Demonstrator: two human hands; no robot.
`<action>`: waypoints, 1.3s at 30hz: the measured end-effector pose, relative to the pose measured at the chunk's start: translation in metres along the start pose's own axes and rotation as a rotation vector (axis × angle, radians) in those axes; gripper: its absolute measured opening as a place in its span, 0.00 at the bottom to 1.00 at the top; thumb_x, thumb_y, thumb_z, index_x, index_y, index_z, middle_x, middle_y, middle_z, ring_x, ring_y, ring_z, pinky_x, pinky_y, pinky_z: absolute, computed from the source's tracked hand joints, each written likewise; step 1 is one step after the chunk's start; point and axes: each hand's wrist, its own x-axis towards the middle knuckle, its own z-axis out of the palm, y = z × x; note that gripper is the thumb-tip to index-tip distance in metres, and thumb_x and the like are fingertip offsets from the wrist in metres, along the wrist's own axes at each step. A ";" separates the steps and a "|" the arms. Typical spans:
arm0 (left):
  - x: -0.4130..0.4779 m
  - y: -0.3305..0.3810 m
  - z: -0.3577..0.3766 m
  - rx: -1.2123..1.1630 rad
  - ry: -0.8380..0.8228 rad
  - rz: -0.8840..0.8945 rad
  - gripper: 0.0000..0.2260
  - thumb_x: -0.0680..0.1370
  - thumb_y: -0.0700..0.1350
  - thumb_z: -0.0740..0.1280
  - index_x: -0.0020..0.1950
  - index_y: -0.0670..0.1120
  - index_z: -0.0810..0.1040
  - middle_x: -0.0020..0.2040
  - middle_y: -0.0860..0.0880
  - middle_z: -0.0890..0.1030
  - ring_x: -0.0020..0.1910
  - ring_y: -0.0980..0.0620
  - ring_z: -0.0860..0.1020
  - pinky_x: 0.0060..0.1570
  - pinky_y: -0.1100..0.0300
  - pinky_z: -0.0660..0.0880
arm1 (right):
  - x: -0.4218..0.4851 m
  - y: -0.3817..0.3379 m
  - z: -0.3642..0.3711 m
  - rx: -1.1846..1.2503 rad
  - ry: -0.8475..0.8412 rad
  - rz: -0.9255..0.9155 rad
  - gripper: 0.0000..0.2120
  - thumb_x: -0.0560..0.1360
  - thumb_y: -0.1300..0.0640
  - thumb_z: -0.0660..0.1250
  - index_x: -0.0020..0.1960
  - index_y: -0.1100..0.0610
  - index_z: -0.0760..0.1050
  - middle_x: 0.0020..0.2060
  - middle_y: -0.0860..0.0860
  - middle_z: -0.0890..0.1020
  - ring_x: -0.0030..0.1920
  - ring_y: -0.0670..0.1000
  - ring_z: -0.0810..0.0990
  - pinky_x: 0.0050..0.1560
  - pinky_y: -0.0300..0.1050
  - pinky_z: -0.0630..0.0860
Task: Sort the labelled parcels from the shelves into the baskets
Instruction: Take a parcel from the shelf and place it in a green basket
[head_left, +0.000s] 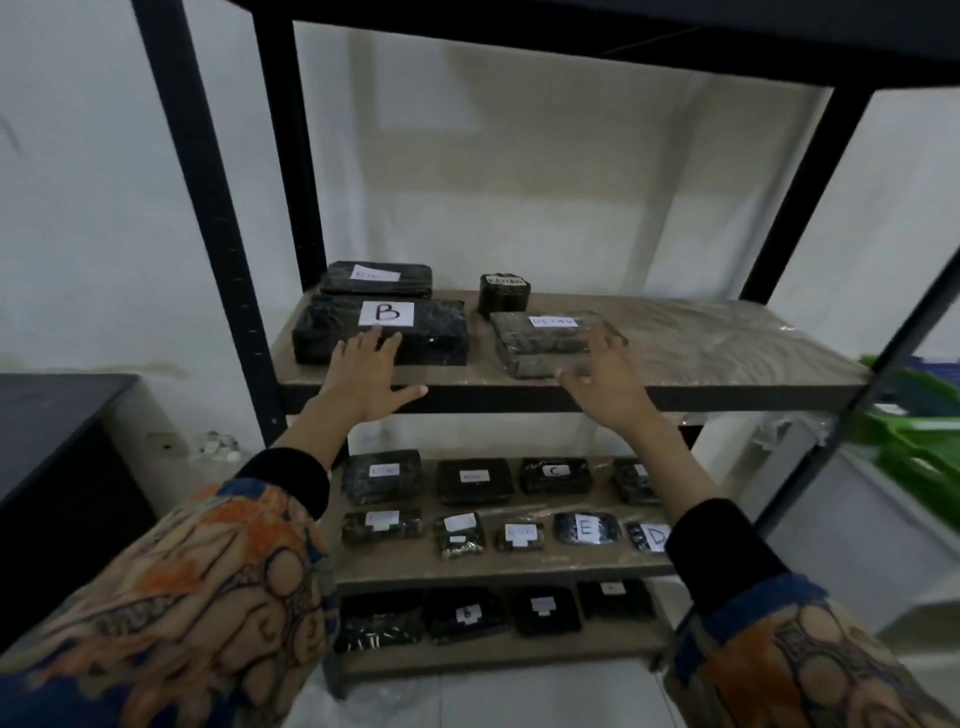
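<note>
A black-wrapped parcel with a white label B (431, 332) lies at the left front of the upper shelf (727, 364). My left hand (366, 376) is spread, fingertips on that parcel's front edge. A flat parcel labelled RETURN (540, 340) lies to its right; my right hand (605, 382) hovers open at its front right corner, blurred. Behind stand a long RETURN parcel (376, 278) and a small square RETURN parcel (504, 293). Lower shelves hold several small parcels, among them C (556, 475), E (587, 529) and D (649, 538).
Black metal uprights (218, 234) frame the rack against a white wall. A dark table (52, 431) stands to the left. Green baskets (914, 436) show at the right edge behind the rack's right post. The right half of the upper shelf is bare plastic-covered board.
</note>
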 end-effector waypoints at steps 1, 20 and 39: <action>-0.012 0.003 0.003 -0.007 -0.013 -0.014 0.38 0.75 0.64 0.61 0.78 0.45 0.53 0.78 0.42 0.53 0.76 0.41 0.55 0.75 0.45 0.53 | -0.012 0.000 0.002 0.007 -0.016 -0.003 0.27 0.75 0.51 0.66 0.70 0.59 0.63 0.69 0.59 0.68 0.70 0.60 0.64 0.70 0.57 0.63; -0.199 -0.006 0.078 0.006 -0.316 -0.166 0.40 0.75 0.62 0.63 0.78 0.44 0.49 0.77 0.42 0.56 0.75 0.41 0.57 0.74 0.46 0.55 | -0.167 -0.011 0.090 0.001 -0.337 0.035 0.27 0.77 0.53 0.64 0.72 0.58 0.61 0.70 0.58 0.65 0.69 0.60 0.63 0.69 0.56 0.64; -0.109 -0.057 0.198 -0.311 -0.449 -0.188 0.32 0.77 0.51 0.66 0.75 0.43 0.55 0.76 0.42 0.56 0.74 0.40 0.58 0.73 0.48 0.60 | -0.087 -0.013 0.260 -0.089 -0.570 0.048 0.25 0.77 0.56 0.63 0.72 0.59 0.61 0.69 0.58 0.67 0.69 0.59 0.64 0.67 0.52 0.64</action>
